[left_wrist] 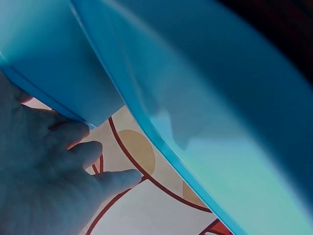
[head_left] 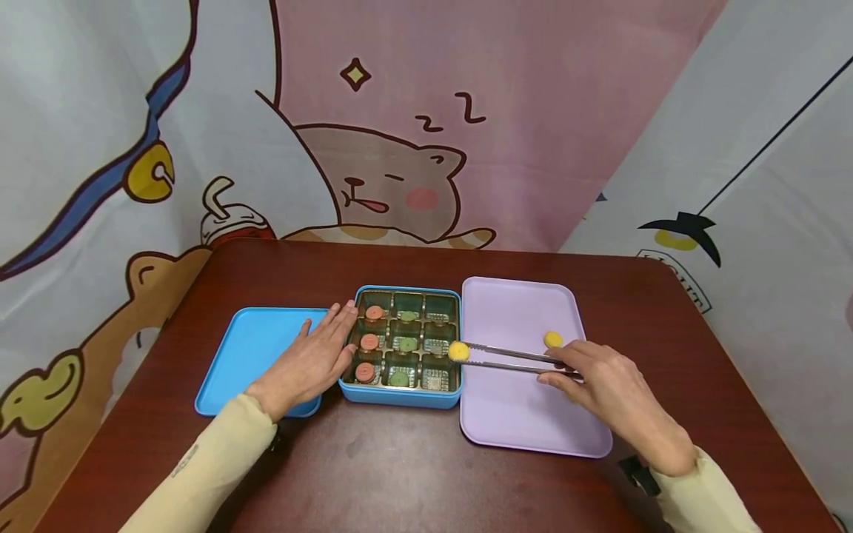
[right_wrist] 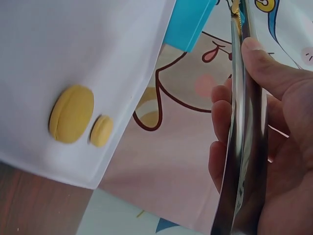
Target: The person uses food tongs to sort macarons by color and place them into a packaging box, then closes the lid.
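My right hand (head_left: 609,392) grips metal tongs (head_left: 513,354), their tips pinching a yellow macaron (head_left: 458,351) at the right edge of a blue box (head_left: 400,398). A gold divided insert inside the box has orange-pink macarons (head_left: 369,341) down the left column and green ones (head_left: 408,344) down the middle; no macarons show in the right column. With straight fingers, my left hand (head_left: 309,366) touches the box's left side. Two more yellow macarons lie on the purple tray (head_left: 513,422): a nearer one (right_wrist: 72,114) and a farther one (right_wrist: 101,130) in the right wrist view.
Left of the box, a flat blue lid or tray (head_left: 249,352) lies partly under my left hand and forearm. Everything stands on a dark brown table (head_left: 373,466). Behind its far edge hangs a cartoon-printed cloth (head_left: 533,133).
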{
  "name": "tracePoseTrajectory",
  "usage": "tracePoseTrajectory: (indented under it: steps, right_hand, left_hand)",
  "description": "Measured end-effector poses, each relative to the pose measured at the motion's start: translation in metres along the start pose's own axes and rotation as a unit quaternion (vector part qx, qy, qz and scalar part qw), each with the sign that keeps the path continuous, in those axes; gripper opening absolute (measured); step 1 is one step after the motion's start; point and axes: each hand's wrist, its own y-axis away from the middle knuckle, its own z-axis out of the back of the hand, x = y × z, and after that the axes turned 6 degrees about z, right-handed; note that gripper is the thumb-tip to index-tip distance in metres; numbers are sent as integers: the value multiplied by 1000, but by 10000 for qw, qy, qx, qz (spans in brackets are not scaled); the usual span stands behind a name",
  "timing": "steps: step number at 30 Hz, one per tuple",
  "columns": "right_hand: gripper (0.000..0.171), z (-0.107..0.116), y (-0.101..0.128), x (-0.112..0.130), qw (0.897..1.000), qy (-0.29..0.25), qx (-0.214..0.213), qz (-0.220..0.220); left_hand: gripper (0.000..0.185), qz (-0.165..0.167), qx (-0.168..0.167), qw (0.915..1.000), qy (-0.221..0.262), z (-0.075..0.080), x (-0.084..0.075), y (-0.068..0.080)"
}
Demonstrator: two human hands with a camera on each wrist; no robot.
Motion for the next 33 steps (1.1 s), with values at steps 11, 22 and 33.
tracePoseTrajectory:
  steps: [11,22,33]
  right_hand:
    - [36,-5,-5,8,9992,60,300,270]
    - [33,-6,-11,10,9978,39,329,574]
    - [32,-6,-14,11,9969,123,348,691]
  left_hand:
    - [65,8,3,10000,41,-1,-2,0]
    - [64,-22,-40,10000,60,0,-1,1]
    - [64,-7,-54,10000,55,0,-1,1]
